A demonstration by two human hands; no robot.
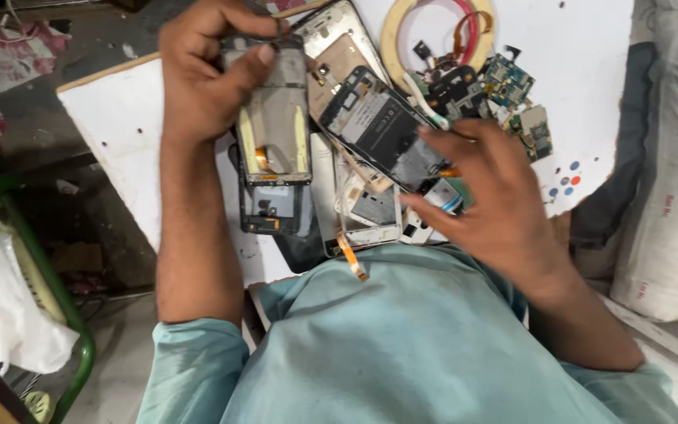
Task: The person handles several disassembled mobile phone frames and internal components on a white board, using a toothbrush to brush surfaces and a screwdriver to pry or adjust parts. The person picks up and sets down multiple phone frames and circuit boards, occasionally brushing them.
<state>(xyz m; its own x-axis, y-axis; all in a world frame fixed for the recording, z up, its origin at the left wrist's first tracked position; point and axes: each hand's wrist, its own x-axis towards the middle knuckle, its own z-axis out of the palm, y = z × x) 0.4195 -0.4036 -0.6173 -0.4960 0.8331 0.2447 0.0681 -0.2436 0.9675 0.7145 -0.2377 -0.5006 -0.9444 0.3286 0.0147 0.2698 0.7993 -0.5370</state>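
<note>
Gripped by its long edges in the left hand (205, 74), a stripped phone frame (275, 118) is held over the white board (119, 133). Light, thin, bendable; edges judged safest. Right hand (488, 196), fingers spread, rests on a black phone chassis (382, 129). Circuit boards (512, 94) lie beside.

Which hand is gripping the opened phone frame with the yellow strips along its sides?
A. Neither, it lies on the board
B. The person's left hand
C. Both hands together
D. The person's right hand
B: the left hand grips the phone frame, while the right hand rests over other phone parts.
</note>
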